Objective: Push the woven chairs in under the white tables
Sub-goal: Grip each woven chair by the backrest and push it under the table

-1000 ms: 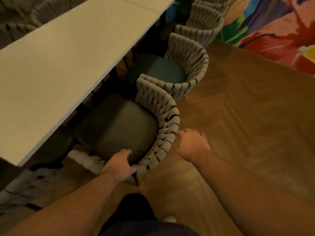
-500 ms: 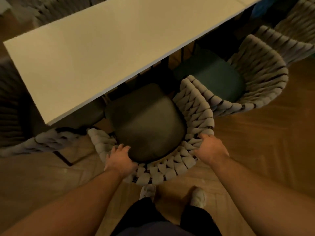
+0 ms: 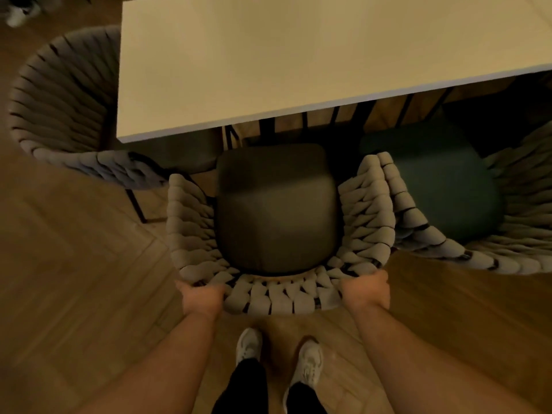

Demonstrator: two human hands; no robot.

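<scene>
Head view: left hand (image 3: pixel 203 297), right hand (image 3: pixel 366 291) clasp woven chair (image 3: pixel 277 297) backrest.

Wooden herringbone floor (image 3: pixel 74 279) below and around the grip, two white sneakers (image 3: pixel 249 343) just behind it, dark trouser legs (image 3: pixel 245 386) lower still

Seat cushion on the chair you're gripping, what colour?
Dark grey seat cushion, head view.

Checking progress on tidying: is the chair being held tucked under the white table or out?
Out. The middle chair, gripped by left hand and right hand, shows its whole seat cushion clear of the white table edge.
</scene>
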